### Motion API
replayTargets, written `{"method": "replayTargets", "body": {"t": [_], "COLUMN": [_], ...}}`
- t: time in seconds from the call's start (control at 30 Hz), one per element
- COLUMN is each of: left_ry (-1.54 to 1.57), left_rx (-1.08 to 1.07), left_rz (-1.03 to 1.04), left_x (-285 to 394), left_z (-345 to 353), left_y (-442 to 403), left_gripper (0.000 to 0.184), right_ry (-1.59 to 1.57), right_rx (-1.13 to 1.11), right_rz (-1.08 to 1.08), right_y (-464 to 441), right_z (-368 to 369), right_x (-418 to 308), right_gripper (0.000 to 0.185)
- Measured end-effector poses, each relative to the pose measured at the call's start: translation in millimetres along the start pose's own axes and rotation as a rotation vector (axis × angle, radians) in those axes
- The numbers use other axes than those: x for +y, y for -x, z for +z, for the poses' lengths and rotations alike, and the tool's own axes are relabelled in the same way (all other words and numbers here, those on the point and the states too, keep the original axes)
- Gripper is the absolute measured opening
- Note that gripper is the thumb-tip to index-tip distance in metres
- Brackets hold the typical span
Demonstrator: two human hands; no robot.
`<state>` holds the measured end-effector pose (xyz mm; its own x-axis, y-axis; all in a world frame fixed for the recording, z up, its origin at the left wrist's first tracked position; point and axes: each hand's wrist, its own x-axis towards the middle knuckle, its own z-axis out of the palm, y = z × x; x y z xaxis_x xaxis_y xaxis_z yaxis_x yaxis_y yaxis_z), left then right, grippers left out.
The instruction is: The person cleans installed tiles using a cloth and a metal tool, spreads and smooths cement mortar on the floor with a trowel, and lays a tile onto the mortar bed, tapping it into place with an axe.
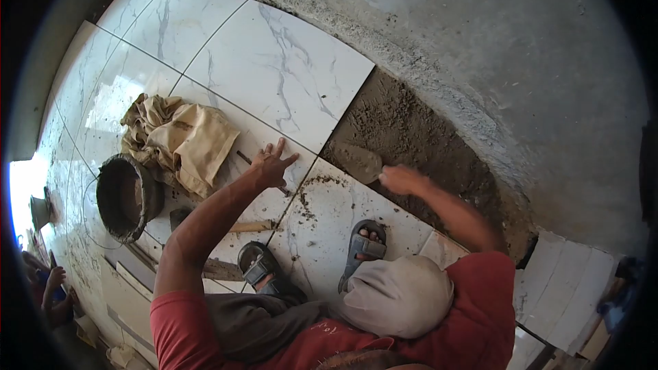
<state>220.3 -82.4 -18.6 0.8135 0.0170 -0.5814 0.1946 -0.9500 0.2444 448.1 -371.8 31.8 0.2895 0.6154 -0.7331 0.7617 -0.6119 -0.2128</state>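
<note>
Fig.: R hand (401,180) grips trowel (360,163) on mortar (418,120); L hand (271,166) open, fingers spread. Risk: trowel slip, chipping tile (356,199) nr R hand.

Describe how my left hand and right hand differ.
Your left hand is open with fingers spread, while your right hand is closed on the trowel. The left is over the tiles; the right is over the brown mortar. Both are bare.

trowel (358,163) in right hand (401,180), seemingly on mortar (411,123)
</note>
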Motion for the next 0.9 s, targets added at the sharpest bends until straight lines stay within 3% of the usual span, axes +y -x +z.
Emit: {"method": "replayTargets", "body": {"t": [0.03,0.2,0.37,0.43,0.47,0.53,0.6,0.67,0.7,0.73,0.77,0.9], "left_ry": [-0.001,-0.008,0.012,0.016,0.011,0.011,-0.002,-0.005,-0.013,-0.01,-0.011,-0.021], "left_rx": [-0.015,-0.022,-0.043,-0.042,-0.035,-0.032,-0.041,-0.043,-0.044,-0.041,-0.04,-0.026], "left_rz": [-0.005,-0.009,0.004,0.0,-0.002,-0.008,0.002,0.0,0.0,0.001,-0.002,-0.009], "left_x": [1,2,6,7,6,4,4,6,6,5,6,6], "left_z": [-2,-4,-13,-12,-11,-10,-11,-11,-11,-12,-11,-10], "left_y": [0,2,5,5,5,2,4,5,4,4,4,4], "left_gripper": [0.093,0.092,0.094,0.094,0.094,0.094,0.093,0.093,0.093,0.093,0.093,0.094], "right_ry": [0.161,0.242,0.204,-0.092,-0.093,-0.63,-0.851,-0.862,-0.839,-0.658,-0.752,-0.414], "right_rx": [0.012,0.133,0.214,0.126,0.116,-0.009,-0.118,-0.206,-0.208,-0.326,-0.255,-0.264], "right_rz": [0.065,0.275,0.349,0.298,0.294,0.474,0.352,0.262,0.269,0.118,0.202,-0.086], "right_y": [-1,-50,-99,-124,-123,-83,-63,-49,-38,-25,-14,-9], "right_z": [-22,-105,-103,-76,-67,-71,-50,-13,2,7,18,34], "right_x": [7,66,112,120,111,37,12,-4,-18,-28,-40,-45], "right_gripper": [0.037,0.039,0.043,0.044,0.044,0.043,0.038,0.035,0.034,0.039,0.04,0.044]}}
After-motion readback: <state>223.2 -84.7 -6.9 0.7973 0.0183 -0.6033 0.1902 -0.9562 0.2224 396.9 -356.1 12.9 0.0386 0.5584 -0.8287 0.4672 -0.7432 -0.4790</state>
